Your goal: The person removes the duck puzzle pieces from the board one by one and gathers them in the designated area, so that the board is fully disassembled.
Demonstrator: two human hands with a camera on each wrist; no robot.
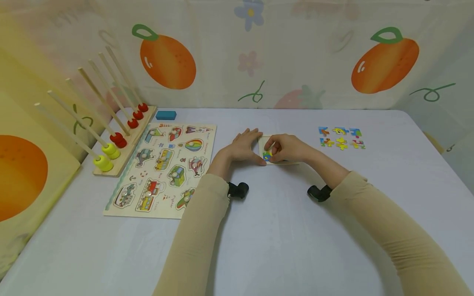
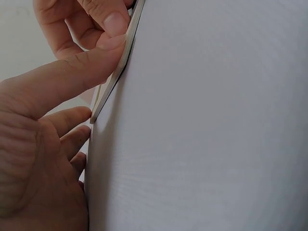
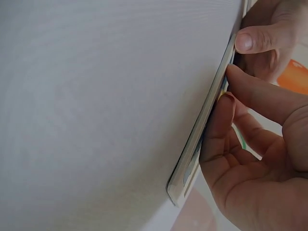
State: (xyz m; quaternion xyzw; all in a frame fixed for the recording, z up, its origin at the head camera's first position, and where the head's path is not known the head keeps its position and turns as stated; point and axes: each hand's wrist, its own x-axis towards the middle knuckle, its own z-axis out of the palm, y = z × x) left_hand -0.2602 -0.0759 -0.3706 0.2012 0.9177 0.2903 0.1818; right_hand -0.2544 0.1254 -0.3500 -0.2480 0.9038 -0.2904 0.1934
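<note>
A small pale wooden puzzle tray [image 1: 262, 142] lies flat on the table between both hands. My left hand [image 1: 242, 146] spreads at its left end with fairly straight fingers. In the left wrist view its thumb [image 2: 72, 77] rests on the near edge of the tray. My right hand [image 1: 291, 148] is over the tray, and its thumb and index finger pinch a blue and yellow jigsaw piece [image 1: 267, 155] at the tray's left part. In the right wrist view the tray's side [image 3: 197, 132] shows edge-on, and the fingers mostly hide the piece.
Several loose jigsaw pieces [image 1: 341, 142] lie in two rows at the right. On the left are a vehicle puzzle board [image 1: 163, 172], a counting rack with wooden rods [image 1: 122, 158] and a blue block [image 1: 166, 115]. A printed curtain [image 1: 222, 49] hangs behind the table.
</note>
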